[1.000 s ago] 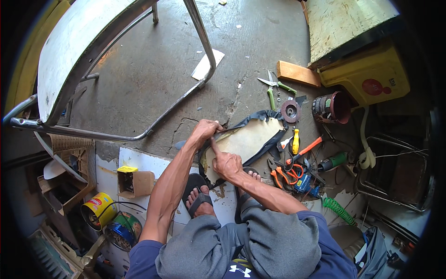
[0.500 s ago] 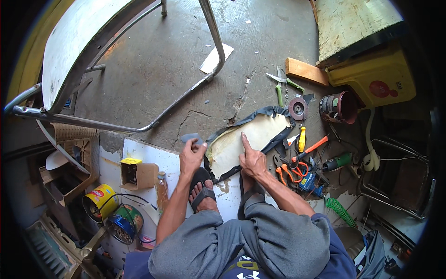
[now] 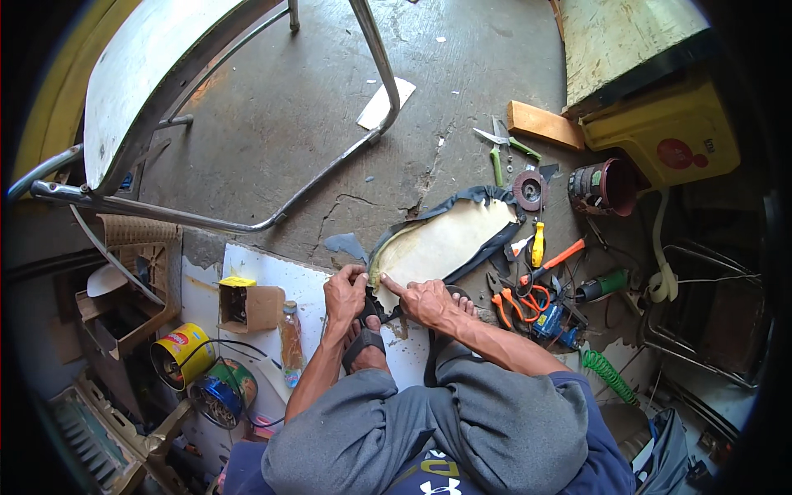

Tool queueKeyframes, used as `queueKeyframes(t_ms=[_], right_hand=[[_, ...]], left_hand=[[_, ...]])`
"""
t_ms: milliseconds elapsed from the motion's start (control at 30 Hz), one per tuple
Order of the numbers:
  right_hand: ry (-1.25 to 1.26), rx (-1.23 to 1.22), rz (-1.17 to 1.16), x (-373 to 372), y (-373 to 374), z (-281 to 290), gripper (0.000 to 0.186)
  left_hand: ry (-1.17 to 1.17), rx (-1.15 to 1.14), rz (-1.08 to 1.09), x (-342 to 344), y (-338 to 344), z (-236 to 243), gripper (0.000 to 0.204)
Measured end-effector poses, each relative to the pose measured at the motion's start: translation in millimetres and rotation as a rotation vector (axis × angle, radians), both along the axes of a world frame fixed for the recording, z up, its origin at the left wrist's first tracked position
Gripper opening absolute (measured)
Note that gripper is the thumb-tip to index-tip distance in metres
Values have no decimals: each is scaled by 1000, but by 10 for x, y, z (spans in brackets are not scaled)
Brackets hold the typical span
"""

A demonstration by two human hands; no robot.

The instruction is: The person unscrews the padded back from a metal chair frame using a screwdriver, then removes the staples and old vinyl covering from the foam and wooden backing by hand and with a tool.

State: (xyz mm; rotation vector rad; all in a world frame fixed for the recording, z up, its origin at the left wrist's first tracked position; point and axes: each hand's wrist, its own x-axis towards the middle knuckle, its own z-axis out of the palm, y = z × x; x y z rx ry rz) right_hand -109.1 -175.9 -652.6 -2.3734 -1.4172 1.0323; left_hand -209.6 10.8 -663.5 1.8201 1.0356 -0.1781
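Observation:
A long rounded pad (image 3: 450, 239) with a pale inner face lies on the floor before my feet. Dark fabric (image 3: 429, 205) is gathered around its rim. At the near left end, my left hand (image 3: 345, 293) pinches the fabric edge between thumb and fingers. My right hand (image 3: 425, 301) reaches across from the right, its index finger stretched out against the pad's pale face near that same end. The other right fingers are curled, and nothing shows in them. Just beyond my left hand lies a grey scrap (image 3: 345, 245).
Right of the pad are pliers (image 3: 501, 301), a yellow-handled screwdriver (image 3: 539, 245), green-handled shears (image 3: 497, 157), a grinding disc (image 3: 529, 191) and a wood block (image 3: 544, 125). A metal-legged chair (image 3: 272, 219) stands far left. Cans (image 3: 180, 355), a cardboard box (image 3: 256, 309) and a bottle (image 3: 291, 338) are left.
My right hand has moved left and nearer, from the pad's middle to its near left end. The left hand has moved slightly down from the grey scrap to the fabric edge.

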Motion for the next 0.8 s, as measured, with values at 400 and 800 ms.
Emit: queueKeyframes(t_ms=[400, 800], right_hand=[[126, 120, -227, 4, 177, 24, 73], [168, 306, -332, -65, 274, 148, 37]], left_hand=[[-84, -367, 208, -117, 120, -286, 22], [-202, -327, 263, -294, 176, -194, 22]])
